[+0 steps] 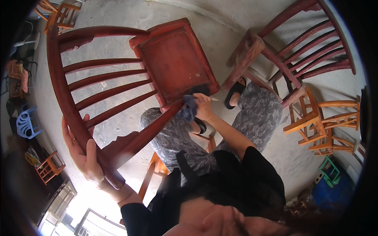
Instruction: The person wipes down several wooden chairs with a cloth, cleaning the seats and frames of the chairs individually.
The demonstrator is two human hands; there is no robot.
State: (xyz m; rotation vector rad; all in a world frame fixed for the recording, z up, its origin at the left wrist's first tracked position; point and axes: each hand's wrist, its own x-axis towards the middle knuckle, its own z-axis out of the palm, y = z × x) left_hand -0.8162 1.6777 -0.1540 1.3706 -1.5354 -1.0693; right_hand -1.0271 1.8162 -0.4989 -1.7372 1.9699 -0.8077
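Cloth beneath right fingers, apparently against the red chair

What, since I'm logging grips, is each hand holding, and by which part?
Left hand: a red chair, by its backrest's top rail. Right hand: a dark cloth, bunched in the fingers; which part is unclear.

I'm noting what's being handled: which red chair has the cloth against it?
The left red chair: dark cloth touches its seat; the right red chair has none.

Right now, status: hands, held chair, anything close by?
Left hand gripping top rail; right hand holding dark cloth against seat. Red chair, back toward left. Second red chair near right knee.
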